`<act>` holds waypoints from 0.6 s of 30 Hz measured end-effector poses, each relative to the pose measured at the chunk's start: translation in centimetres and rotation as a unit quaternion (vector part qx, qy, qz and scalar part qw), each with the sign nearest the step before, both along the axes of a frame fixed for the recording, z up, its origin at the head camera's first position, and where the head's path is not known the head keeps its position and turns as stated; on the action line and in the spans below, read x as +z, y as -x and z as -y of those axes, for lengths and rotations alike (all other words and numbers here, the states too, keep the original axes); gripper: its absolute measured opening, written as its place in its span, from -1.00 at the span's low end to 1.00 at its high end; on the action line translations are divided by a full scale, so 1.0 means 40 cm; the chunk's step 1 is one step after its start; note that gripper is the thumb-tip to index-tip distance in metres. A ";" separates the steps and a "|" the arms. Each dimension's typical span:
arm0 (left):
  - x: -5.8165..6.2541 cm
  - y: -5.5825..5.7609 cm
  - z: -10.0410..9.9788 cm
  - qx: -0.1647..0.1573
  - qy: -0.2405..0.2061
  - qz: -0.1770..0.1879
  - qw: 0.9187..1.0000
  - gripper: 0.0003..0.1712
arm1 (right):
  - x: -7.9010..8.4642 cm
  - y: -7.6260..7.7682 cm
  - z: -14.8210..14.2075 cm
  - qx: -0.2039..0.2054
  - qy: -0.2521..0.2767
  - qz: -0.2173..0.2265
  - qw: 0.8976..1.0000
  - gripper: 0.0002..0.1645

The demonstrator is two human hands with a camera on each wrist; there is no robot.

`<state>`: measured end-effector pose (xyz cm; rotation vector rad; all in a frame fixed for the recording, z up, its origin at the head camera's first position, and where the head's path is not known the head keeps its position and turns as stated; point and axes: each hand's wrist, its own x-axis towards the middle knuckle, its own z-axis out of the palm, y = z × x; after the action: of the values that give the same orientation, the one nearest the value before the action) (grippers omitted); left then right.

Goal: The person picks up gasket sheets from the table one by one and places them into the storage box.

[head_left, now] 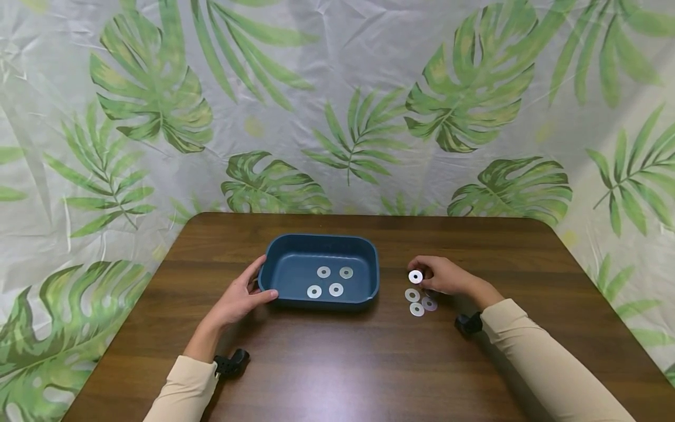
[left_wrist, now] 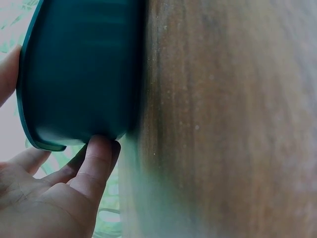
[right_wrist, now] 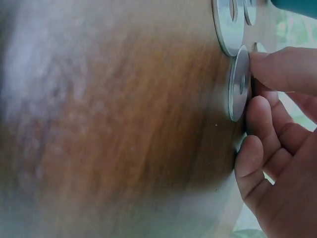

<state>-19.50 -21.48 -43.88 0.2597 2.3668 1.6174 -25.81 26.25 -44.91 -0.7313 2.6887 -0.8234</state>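
A blue rectangular tray (head_left: 319, 302) with rounded corners sits on the table, several flat metal washers (head_left: 336, 289) lying on its floor. At its left end my left hand (head_left: 242, 296) holds it, the thumb over the front rim and the fingers against the outer side wall (left_wrist: 79, 74). To the right of the tray, my right hand (head_left: 445, 275) pinches one washer (head_left: 415, 276) between thumb and fingers, its face turned up. Just in front of that hand lie several more washers (head_left: 416, 309); one is partly hidden by the hand. The right wrist view shows a washer (right_wrist: 240, 84) close beside the fingers.
The brown wooden table (head_left: 327, 363) carries everything. Behind it hangs a pale cloth (head_left: 369, 70) printed with green leaves. Each wrist wears a black camera band (head_left: 232, 363).
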 end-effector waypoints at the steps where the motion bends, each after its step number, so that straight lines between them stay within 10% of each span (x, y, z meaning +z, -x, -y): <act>1: 0.000 0.000 0.000 0.000 0.000 0.001 1.000 0.03 | -0.001 0.000 0.000 0.000 0.001 0.000 1.000 -0.58; 18: -0.006 0.004 0.002 -0.010 -0.014 0.001 1.000 0.04 | -0.009 0.000 0.000 -0.003 0.006 -0.021 1.000 -0.65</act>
<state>-19.66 -21.56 -44.12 0.2861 2.3344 1.6410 -25.79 26.26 -45.27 -0.7531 2.7268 -0.8361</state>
